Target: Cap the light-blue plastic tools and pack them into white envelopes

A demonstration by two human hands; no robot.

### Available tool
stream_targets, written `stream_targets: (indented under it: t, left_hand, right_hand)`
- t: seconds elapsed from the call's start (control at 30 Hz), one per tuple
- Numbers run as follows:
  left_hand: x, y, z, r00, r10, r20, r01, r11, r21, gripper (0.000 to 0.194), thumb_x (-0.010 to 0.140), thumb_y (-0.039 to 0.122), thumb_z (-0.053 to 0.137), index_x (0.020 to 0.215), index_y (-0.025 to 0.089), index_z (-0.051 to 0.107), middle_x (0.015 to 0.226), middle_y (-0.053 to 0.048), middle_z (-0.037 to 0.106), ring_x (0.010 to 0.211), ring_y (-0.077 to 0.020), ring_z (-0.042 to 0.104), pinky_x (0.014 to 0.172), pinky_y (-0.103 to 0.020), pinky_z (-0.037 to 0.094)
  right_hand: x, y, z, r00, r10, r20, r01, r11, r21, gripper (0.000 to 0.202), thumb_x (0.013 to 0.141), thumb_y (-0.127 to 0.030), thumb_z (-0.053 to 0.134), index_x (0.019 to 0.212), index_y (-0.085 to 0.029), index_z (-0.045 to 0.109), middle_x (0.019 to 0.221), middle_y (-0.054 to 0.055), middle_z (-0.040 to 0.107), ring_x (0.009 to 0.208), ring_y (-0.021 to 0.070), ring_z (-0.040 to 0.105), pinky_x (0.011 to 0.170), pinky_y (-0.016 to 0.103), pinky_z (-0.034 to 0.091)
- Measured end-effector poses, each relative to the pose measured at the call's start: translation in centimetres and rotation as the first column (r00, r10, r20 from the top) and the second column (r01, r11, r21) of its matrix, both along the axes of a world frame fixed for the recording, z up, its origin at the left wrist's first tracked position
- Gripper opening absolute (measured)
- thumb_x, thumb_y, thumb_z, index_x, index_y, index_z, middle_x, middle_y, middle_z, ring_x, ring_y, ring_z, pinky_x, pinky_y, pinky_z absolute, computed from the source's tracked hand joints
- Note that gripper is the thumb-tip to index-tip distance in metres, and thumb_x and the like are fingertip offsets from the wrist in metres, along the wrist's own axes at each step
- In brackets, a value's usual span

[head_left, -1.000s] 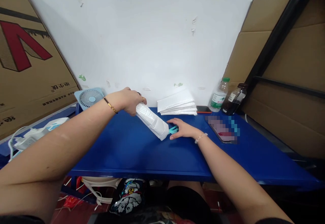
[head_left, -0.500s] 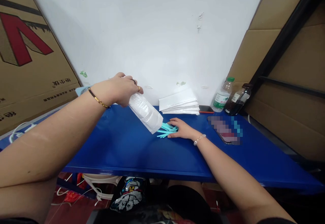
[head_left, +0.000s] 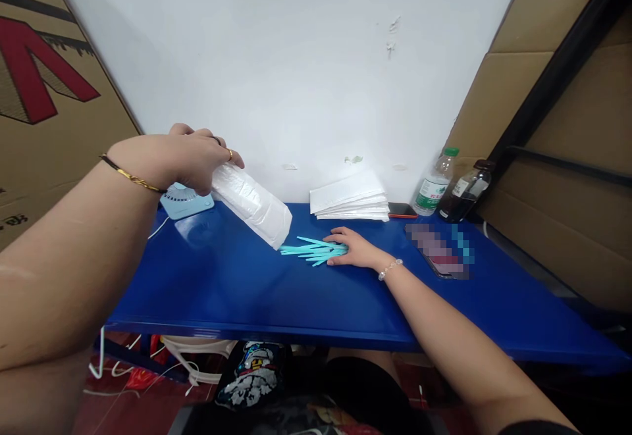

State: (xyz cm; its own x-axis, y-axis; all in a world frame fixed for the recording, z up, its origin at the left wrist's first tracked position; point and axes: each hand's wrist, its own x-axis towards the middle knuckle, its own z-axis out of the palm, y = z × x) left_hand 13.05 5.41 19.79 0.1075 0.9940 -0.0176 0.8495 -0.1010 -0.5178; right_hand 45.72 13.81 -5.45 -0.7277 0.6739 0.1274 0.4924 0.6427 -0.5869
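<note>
My left hand (head_left: pixel 200 158) grips the upper end of a white plastic bag (head_left: pixel 254 204), which slants down to the right above the table. The bag's lower end hangs near a loose bundle of thin turquoise plastic strips (head_left: pixel 311 249) fanned out on the blue table (head_left: pixel 237 283). My right hand (head_left: pixel 353 249) rests on the table with thumb and fingers curled round the right ends of the strips. The strips' other ends point left, towards the bag.
Flat white bags (head_left: pixel 350 198) lie stacked against the wall. A phone (head_left: pixel 402 210), a clear bottle (head_left: pixel 434 185) and a dark drink bottle (head_left: pixel 467 195) are behind right; a blurred flat object (head_left: pixel 439 251) lies nearer. A small blue fan (head_left: pixel 187 201) sits behind my left hand.
My left hand has drawn the bag leftward, away from the right hand. More of the strips now shows outside the bag, lying on the table. My right hand has stayed nearly still.
</note>
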Motion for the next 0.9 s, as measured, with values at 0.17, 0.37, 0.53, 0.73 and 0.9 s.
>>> stream_targets:
  t: [0.17,0.37,0.53,0.73,0.9]
  left_hand:
    - [-4.1,0.8,0.3,0.997,0.051,0.049,-0.055,0.996,0.075,0.089,0.043,0.034,0.081,0.126,0.039,0.05,0.107,0.0,0.058,0.103,-0.0292,0.041,0.094,-0.051,0.029]
    - [-3.5,2.2,-4.8,0.937,-0.028,0.349,0.066,0.993,-0.098,0.071,0.067,0.028,0.06,0.135,0.023,0.041,0.12,-0.006,0.057,0.096,-0.0197,0.054,0.083,-0.031,0.043]
    - [-3.8,5.7,-13.8,0.902,0.074,0.425,0.03,0.972,-0.233,0.083,0.058,0.031,0.062,0.137,0.019,0.039,0.123,-0.011,0.058,0.107,-0.026,0.056,0.086,-0.03,0.045]
    - [-3.7,7.1,-17.1,0.879,-0.005,0.477,0.063,0.992,-0.105,0.109,0.054,0.048,0.069,0.146,0.025,0.016,0.15,-0.015,0.027,0.135,-0.0369,0.024,0.1,-0.049,0.033]
    - [2.0,6.2,-18.0,0.654,-0.23,0.72,0.37,0.928,-0.04,0.057,0.078,0.052,0.052,0.125,0.02,0.052,0.121,-0.01,0.057,0.107,-0.0226,0.055,0.091,-0.032,0.042]
  right_hand:
    - [0.1,0.1,0.1,1.0,0.007,0.012,-0.007,1.0,-0.005,0.07,0.064,-0.061,0.069,0.126,-0.031,0.056,0.138,0.009,0.039,0.129,0.0333,0.035,0.106,0.048,0.03]
    - [-0.2,-0.8,0.5,0.999,0.04,0.0,-0.04,0.998,-0.05,0.069,0.066,-0.059,0.069,0.126,-0.03,0.056,0.142,0.009,0.035,0.131,0.0321,0.033,0.106,0.045,0.033]
    - [-0.2,-1.2,1.1,0.997,0.059,-0.048,-0.061,0.997,-0.049,0.067,0.066,-0.056,0.071,0.126,-0.029,0.056,0.138,0.009,0.042,0.125,0.03,0.042,0.103,0.042,0.037]
    - [0.2,-0.4,1.5,0.992,-0.028,-0.124,0.037,0.997,0.066,0.022,0.075,-0.041,0.067,0.087,-0.022,0.068,0.112,0.008,0.058,0.107,0.0236,0.054,0.09,0.036,0.045]
    - [-0.6,-0.4,1.1,0.991,0.002,-0.136,0.001,1.0,0.026,0.013,0.075,-0.033,0.067,0.076,-0.02,0.066,0.106,0.007,0.059,0.099,0.0212,0.057,0.083,0.033,0.046]
